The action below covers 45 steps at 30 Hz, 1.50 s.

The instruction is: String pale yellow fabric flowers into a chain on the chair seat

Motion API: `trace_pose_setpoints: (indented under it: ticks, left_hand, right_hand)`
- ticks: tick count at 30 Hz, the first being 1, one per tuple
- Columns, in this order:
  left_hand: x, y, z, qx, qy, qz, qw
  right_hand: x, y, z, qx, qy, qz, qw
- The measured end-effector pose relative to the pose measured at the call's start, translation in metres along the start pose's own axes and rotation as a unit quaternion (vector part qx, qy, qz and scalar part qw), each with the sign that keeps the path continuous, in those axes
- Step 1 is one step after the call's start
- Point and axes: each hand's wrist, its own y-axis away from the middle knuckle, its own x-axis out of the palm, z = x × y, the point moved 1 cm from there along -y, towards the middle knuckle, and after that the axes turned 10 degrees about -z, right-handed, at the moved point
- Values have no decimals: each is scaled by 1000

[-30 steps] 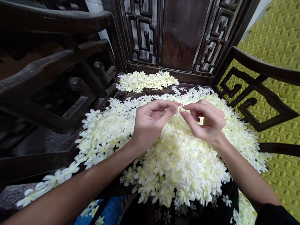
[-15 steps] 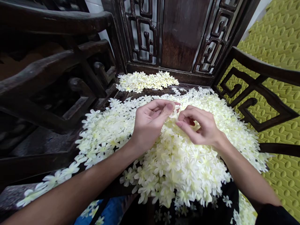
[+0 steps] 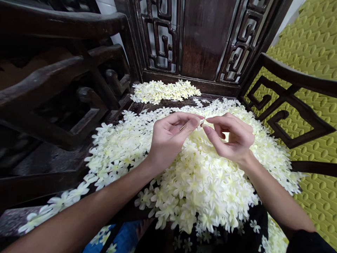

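My left hand (image 3: 168, 138) pinches a small bunch of white artificial flowers (image 3: 201, 123) between thumb and forefinger. A thin strip shows between its fingers; I cannot tell what it is. Facing it, my right hand (image 3: 230, 135) has thumb and forefinger a little apart, the forefinger's tip at or just touching the edge of the held flowers. Below both hands lies a big heap of loose white and pale yellow flowers (image 3: 200, 186), with a looser spread of flowers (image 3: 123, 147) to the left.
Farther back on the dark wooden seat lies a separate pile of flowers (image 3: 165, 92). A carved wooden backrest (image 3: 206, 45) and armrests, left (image 3: 52, 80) and right (image 3: 297, 84), surround the seat. Yellow-green textured sheets (image 3: 316, 45) are on the right. Blue cloth (image 3: 123, 237) shows at the bottom.
My right hand has lifted slightly, its forefinger stretching toward the flowers in my left hand and parting from the thumb. My left hand has shifted only slightly.
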Motion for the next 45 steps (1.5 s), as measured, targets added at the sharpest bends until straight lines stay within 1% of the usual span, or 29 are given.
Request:
trace_pose_setpoints:
  ticks: [6,13,17,20,26,29,30,31,32,35,37,40,45]
  left_hand:
    - [0,0,-1,-2,-8,-1,1000]
    - [0,0,-1,2,-8,1,1000]
    - [1,1,-1,2,-1,4,1000]
    - [2,2,0,-7,7,2,1000]
    - [-2,-2,4,-40,3,-14,999]
    - [-5,-6,7,-27,23,-30,999]
    - [-5,-7,7,-20,30,-30,999]
    - [-5,-7,7,-16,32,-27,999]
    - [-4,-7,7,-13,32,-21,999]
    - [-2,-4,3,-10,20,-5,1000]
    - [0,-2,1,-3,13,-1,1000]
    - [1,-1,-2,9,5,4,1000]
    - [1,0,-1,22,-5,11,1000]
  right_hand:
    - [0,0,-1,-6,19,6,1000]
    - [-1,0,-1,-3,14,17,1000]
    - [-1,0,-2,-5,-6,39,999]
    - [-1,-1,-3,-4,-11,68,998]
    - [-1,2,-2,0,-54,162,985]
    - [0,4,0,6,-105,195,975]
    - [0,4,0,7,-118,192,974]
    - [1,4,0,5,-125,176,976]
    - [1,4,0,1,-121,147,982]
    - [0,1,-1,-5,-53,41,998]
    - [0,0,-1,2,-7,8,1000]
    - [-1,-1,0,9,8,7,1000]
    - [-1,0,0,15,3,17,1000]
